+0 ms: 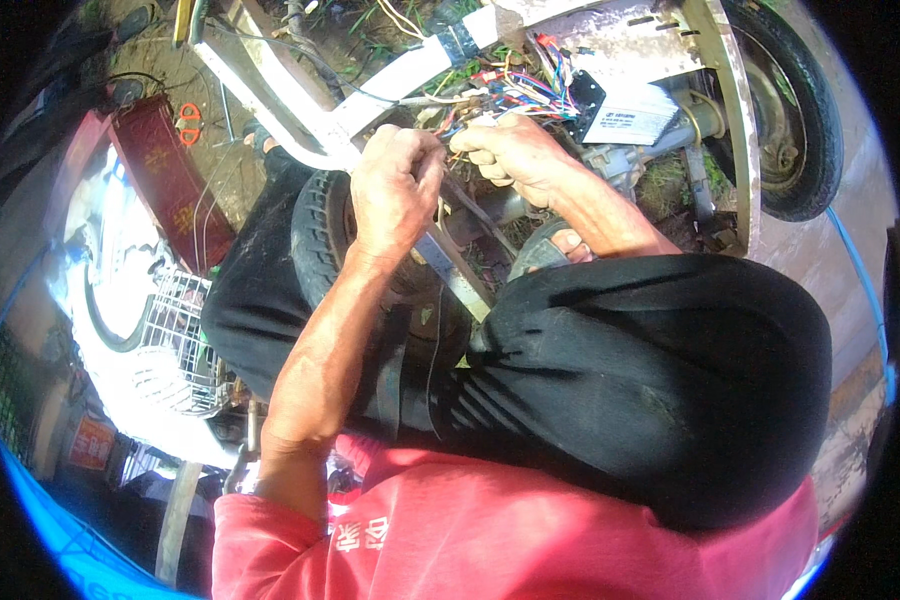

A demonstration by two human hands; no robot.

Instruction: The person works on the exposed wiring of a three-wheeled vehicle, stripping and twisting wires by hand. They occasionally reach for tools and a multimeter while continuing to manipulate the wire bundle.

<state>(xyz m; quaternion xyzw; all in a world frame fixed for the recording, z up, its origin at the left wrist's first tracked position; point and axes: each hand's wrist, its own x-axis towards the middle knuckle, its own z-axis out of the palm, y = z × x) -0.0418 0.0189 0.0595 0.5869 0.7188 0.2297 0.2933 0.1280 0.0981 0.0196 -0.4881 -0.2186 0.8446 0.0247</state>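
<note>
1. red panel [170,180] and orange scissors [189,123] lay far left on the dirt, wire basket [180,340] below them, all well apart from the hands.
2. left hand [395,190] was curled narrow, fingers pinched on thin wires [450,125] just beside the white frame bar [370,100].
3. right hand [515,150] was closed tight on the same wires, touching the left hand's fingertips.
4. the wires ran up into a coloured wire bundle [530,85] beside the grey control box [625,115].
5. risk, my judgement: a hard tug could snap a strand or pull a plug loose; bare ends could touch and short.
6. small tyre [320,240] and the person's knee [660,370] crowded the space below the hands; big wheel [785,120] stood far right. the bundle was tangled, so picking the wrong wire looked easy.
</note>
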